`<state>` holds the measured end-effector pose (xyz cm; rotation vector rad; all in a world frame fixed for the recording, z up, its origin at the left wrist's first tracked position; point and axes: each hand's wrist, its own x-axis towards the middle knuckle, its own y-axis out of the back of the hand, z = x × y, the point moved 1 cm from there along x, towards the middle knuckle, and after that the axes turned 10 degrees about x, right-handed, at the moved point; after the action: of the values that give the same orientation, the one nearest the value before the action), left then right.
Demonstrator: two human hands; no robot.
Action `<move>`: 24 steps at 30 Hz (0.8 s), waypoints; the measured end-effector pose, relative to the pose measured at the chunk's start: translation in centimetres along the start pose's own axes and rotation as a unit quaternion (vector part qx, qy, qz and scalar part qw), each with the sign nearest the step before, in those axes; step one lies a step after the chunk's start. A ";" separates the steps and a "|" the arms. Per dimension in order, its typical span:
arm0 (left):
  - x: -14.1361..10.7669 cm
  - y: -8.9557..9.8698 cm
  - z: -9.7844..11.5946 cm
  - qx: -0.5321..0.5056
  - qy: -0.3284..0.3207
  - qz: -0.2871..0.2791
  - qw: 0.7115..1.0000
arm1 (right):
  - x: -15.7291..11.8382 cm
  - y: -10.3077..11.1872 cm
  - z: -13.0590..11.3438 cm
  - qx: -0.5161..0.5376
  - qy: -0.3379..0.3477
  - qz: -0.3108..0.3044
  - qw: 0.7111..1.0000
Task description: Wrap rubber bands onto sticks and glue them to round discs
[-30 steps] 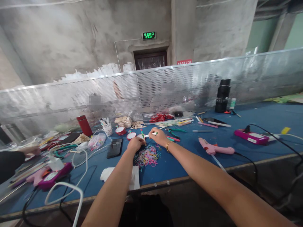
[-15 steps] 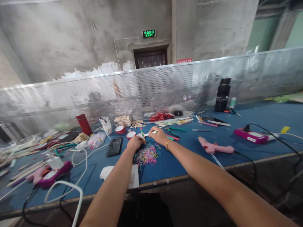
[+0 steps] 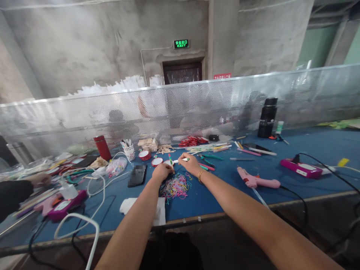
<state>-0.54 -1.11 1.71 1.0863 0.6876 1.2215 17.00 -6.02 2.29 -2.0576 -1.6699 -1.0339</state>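
My left hand [image 3: 161,171] pinches a craft stick [image 3: 170,159], which stands roughly upright and shows red and green bands near its top. Closed around a white marker [image 3: 177,161] with a green end is my right hand [image 3: 190,164]; the marker's tip points left at the stick. A tangled pile of colourful rubber bands [image 3: 176,186] lies on the blue table [image 3: 202,200] just below both hands. Small round red-rimmed tins [image 3: 157,161] sit behind my left hand. Pliers [image 3: 206,160] with dark and teal handles rest right of my right hand.
A phone [image 3: 137,175] and white paper [image 3: 160,210] lie left. Pink glue gun [image 3: 257,179], purple power strip [image 3: 300,168] and black flask [image 3: 267,118] stand right. White cables [image 3: 97,221] loop at left, near another person's dark sleeve [image 3: 14,195]. Perforated metal screen [image 3: 168,108] runs behind.
Another person's hand and dark sleeve have come in at the left edge. The whole view has shifted slightly. My hands keep nearly the same pose on the stick and marker.
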 end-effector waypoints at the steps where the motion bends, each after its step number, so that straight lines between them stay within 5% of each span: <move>1: -0.1 0.1 0.1 0.003 0.001 -0.001 1.000 | 0.0 0.0 0.0 0.003 0.000 -0.001 1.000; 24: -0.5 0.2 0.4 0.026 0.006 -0.005 1.000 | -0.3 -0.2 0.0 0.002 -0.022 0.000 1.000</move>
<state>-0.38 -1.74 2.03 1.1183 0.7372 1.2076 16.83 -6.17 2.03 -2.0919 -1.6914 -0.9921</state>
